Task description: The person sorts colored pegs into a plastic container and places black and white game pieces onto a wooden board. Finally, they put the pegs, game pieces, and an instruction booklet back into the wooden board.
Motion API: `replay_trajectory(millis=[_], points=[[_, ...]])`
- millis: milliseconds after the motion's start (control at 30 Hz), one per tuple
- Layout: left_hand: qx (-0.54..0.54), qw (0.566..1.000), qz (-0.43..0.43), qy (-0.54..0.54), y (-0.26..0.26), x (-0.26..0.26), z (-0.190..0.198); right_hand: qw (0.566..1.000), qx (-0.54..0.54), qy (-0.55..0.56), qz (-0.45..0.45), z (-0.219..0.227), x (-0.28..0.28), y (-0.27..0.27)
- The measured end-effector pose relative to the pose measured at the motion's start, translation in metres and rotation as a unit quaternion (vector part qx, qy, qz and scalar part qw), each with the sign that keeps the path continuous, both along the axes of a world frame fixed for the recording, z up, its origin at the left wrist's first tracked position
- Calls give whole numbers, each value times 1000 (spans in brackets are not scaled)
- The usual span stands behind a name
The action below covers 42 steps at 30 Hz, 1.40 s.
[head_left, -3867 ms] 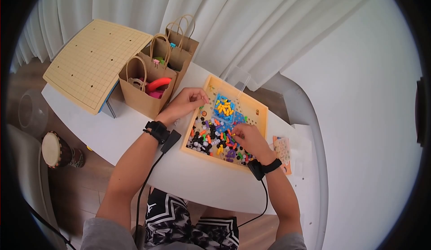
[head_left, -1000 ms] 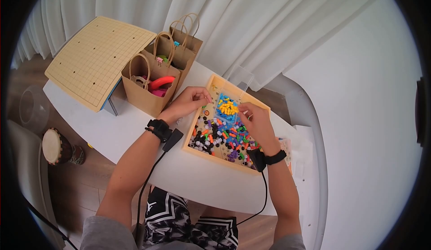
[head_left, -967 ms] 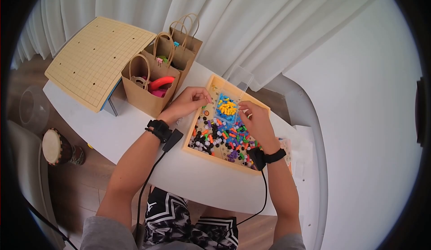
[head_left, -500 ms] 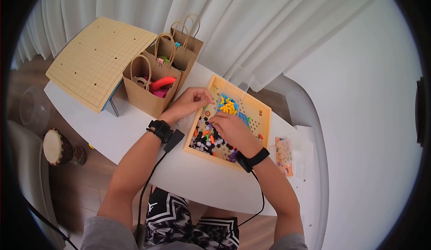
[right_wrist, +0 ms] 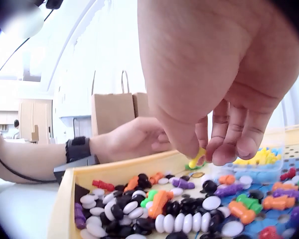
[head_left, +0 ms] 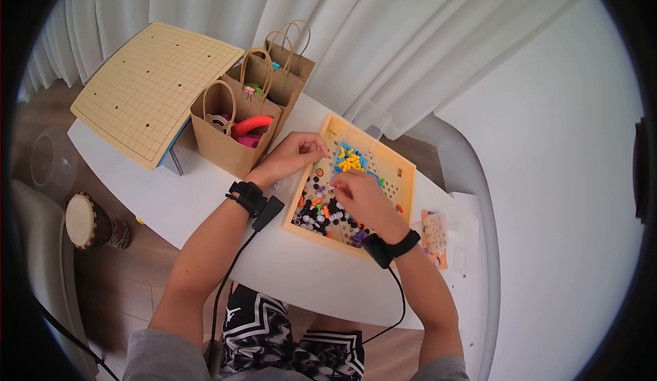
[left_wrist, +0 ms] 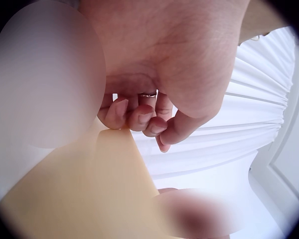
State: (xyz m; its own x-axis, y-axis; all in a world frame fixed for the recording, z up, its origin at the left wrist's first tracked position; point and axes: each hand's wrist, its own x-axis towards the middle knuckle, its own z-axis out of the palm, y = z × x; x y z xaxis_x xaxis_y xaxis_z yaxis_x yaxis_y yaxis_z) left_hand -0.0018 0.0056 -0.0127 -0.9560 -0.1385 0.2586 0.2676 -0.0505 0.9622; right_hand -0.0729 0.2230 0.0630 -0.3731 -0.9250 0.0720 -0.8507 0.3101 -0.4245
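Note:
In the right wrist view, my right hand (right_wrist: 222,99) pinches a small yellow peg (right_wrist: 196,160) between thumb and forefinger, above the near pieces of a wooden tray (head_left: 318,237). Just beyond it stands a clear plastic box (right_wrist: 271,169) filled with yellow and blue pegs. Loose coloured pegs (right_wrist: 241,211) lie mixed with black and white stones (right_wrist: 184,223) in the tray. My left hand (head_left: 293,156) rests at the tray's left rim, fingers loosely curled with nothing in them; the left wrist view shows them at the pale wooden edge.
Brown paper bags (head_left: 229,145) stand left of the tray, beside a bowed grid board (head_left: 154,90). An orange packet (head_left: 434,237) lies to the right. A drum (head_left: 89,222) is on the floor. Cables run from both wrists.
My right hand has gone from the right side of the plastic box leftward over the loose pieces, then shifted slightly back toward the box with a yellow peg. The left hand stays put.

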Motion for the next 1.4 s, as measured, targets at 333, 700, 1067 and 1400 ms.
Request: replay_trajectory(millis=[333, 700, 1067, 1400], points=[[-7, 1000, 3, -5, 2, 2, 4, 989, 41, -27, -139, 50, -41, 91], [18, 998, 26, -46, 5, 7, 13, 983, 161, -38, -82, 42, -25, 121], [1, 999, 3, -34, 0, 4, 4, 956, 287, 33, -59, 27, -5, 140], [22, 999, 10, -37, 2, 4, 6, 976, 216, -6, -29, 41, -11, 127]])
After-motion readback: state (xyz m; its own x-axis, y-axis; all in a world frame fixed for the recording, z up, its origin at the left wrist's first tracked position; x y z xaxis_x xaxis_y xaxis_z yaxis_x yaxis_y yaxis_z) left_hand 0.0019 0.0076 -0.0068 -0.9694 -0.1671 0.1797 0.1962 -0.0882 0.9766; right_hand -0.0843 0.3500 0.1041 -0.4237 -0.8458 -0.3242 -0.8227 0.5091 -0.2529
